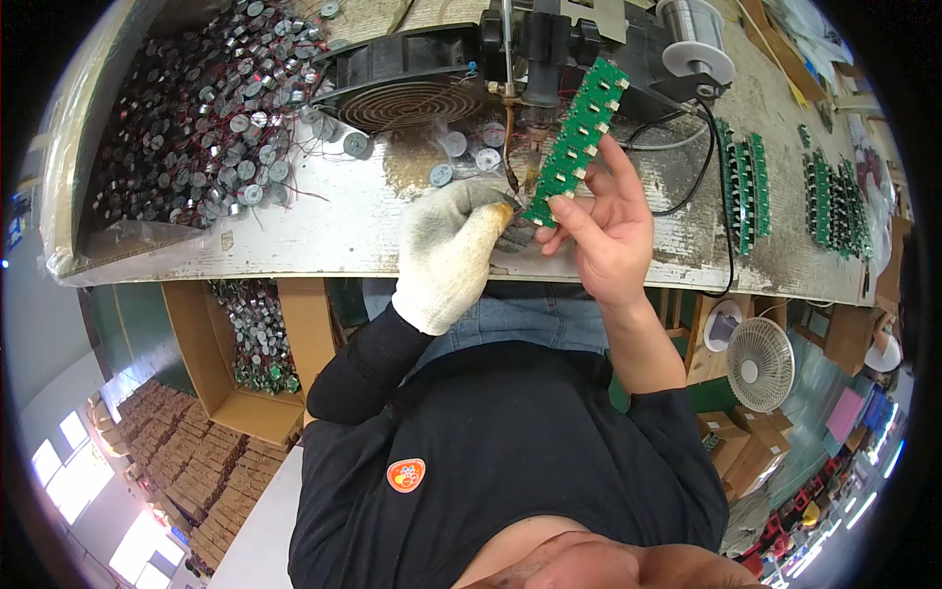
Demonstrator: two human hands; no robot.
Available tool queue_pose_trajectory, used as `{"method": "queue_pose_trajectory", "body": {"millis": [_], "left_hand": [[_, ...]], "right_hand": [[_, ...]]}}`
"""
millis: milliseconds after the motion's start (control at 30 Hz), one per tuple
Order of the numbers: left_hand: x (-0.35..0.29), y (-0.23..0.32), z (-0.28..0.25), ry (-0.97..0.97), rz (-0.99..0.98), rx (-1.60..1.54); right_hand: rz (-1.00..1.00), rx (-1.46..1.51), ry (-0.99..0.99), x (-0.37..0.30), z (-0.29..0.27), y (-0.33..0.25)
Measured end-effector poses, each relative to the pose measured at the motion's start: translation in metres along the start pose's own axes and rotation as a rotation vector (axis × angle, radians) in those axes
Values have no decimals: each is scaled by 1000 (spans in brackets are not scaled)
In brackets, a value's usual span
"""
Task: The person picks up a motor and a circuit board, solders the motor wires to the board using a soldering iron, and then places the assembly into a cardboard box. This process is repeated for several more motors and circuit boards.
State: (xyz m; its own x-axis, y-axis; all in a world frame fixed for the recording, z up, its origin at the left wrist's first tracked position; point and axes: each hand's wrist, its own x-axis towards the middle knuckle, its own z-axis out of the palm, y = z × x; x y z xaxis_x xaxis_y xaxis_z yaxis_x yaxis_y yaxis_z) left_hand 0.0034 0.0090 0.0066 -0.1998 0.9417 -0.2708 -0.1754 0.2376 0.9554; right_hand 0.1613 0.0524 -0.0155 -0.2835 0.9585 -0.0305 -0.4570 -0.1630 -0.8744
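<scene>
Pinching the green circuit board [581, 137] between thumb and fingers, the right hand [616, 226] held it over the bench [329, 240]. The gloved left hand [444, 250] was closed at the board's near end, contents unclear. Work appeared unfinished: loose motors [211, 118] lay left, more boards [746, 191] right.

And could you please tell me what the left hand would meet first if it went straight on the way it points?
Most likely the board, at its lower end, just right of the gloved left hand, though depth there is hard to judge.
</scene>
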Motion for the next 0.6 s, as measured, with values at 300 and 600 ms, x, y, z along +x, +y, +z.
{"method": "queue_pose_trajectory", "body": {"millis": [300,600], "left_hand": [[0,1,-3,-52,20,112],[1,-4,-5,-55,25,83]], "right_hand": [[-3,2,-1,-2,0,1],[20,-4,-11,-4,0,-1]]}}
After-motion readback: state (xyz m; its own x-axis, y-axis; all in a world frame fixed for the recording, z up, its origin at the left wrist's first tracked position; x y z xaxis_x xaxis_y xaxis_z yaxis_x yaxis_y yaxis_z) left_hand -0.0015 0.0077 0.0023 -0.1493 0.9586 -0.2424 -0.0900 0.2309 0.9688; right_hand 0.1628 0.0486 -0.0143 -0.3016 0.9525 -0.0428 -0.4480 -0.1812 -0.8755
